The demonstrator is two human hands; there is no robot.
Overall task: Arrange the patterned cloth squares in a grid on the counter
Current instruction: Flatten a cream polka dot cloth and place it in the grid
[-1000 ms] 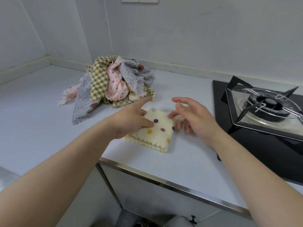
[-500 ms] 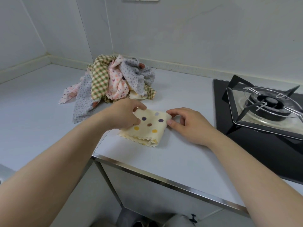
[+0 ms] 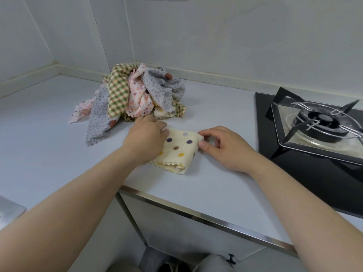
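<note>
Both bare forearms enter from 6 o'clock and reach forward over the steel edge strip (image 3: pixel 206 218) that trims the front of the white desk (image 3: pixel 43 134). Just past that edge, near frame centre, lies the polka-dot cloth (image 3: pixel 179 154): cream, folded into a small square of several layers, scalloped edges stacked on its near side, with purple, brown and yellow dots facing up. It lies flat on the desk. The left hand (image 3: pixel 146 139) rests over the 9 o'clock side of the cloth, fingers curled around its far-left corner. The right hand (image 3: pixel 225 149) sits at the cloth's 3 o'clock side, thumb and forefinger pinching the far-right corner, which is lifted slightly into a small peak; its other fingers are loosely curled above the desk. At 11 o'clock from the folded square, just beyond the left knuckles, is the pile of cloths (image 3: pixel 137 95), unfolded and heaped: a green check cloth (image 3: pixel 117 93), a pink floral cloth (image 3: pixel 140 101), and a grey dotted cloth (image 3: pixel 98 122) trailing toward 8 o'clock onto the desk. I cannot tell how many pieces the heap holds. At 3 o'clock, well apart from the cloths, a black glass gas hob (image 3: pixel 306 173) is set into the desk, with one burner (image 3: pixel 322 119) under a black pan support. A pale wall (image 3: pixel 216 36) runs behind, meeting a side wall in the corner at 11 o'clock.
</note>
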